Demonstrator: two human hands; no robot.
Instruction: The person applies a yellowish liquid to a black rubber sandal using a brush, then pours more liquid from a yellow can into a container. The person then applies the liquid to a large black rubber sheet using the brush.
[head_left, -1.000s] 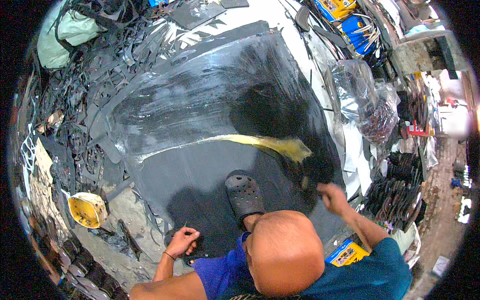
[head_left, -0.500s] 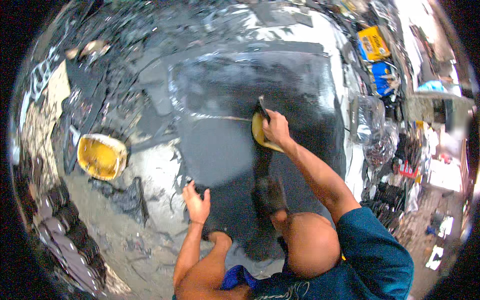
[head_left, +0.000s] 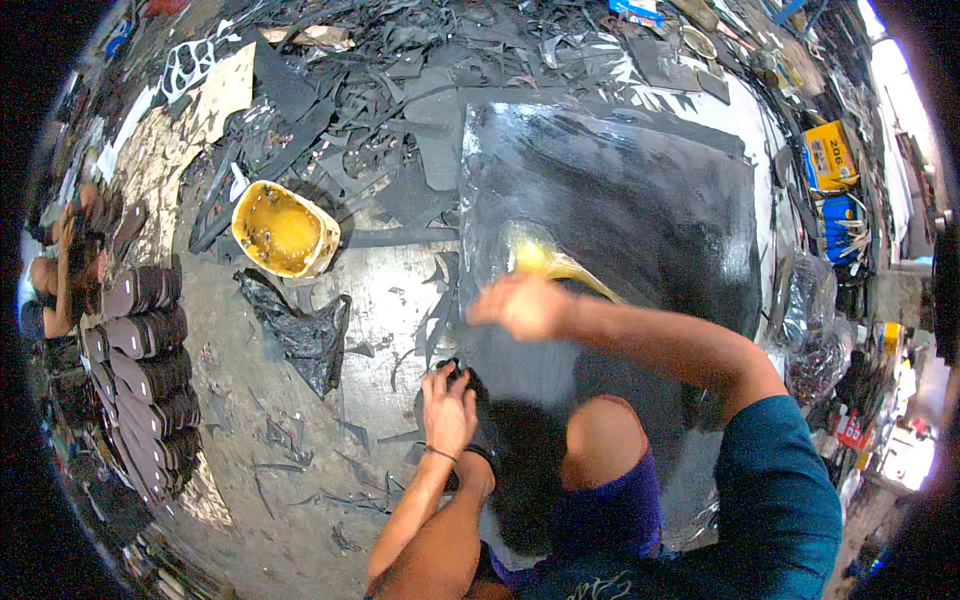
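A large black sheet [head_left: 640, 200], wet and shiny over its far part, lies flat in front of me. My right hand [head_left: 525, 305], smeared by motion, is low over its left middle with the fingers curled. The dark flat spreader seen in it earlier is now hidden under the hand. A streak of yellow glue [head_left: 545, 262] lies just beyond that hand. My left hand [head_left: 448, 410] is beside the sheet's near left edge, at my sandalled foot, with fingers spread and bent downward. Left of the sheet stands a cut-open pale tub [head_left: 328, 250] with yellow glue inside.
Black offcuts [head_left: 400, 80] litter the far floor. A crumpled black plastic bag [head_left: 300, 335] lies near the tub. Stacked brown soles [head_left: 150, 350] stand at left, near another person [head_left: 60, 270]. A yellow box [head_left: 830, 157] and clear plastic bags [head_left: 815, 310] line the right side.
My view has turned left, so the scene sits further right. My right hand has swept leftward and nearer over the sheet, and the yellow glue has shifted with it. The left hand stays by my foot.
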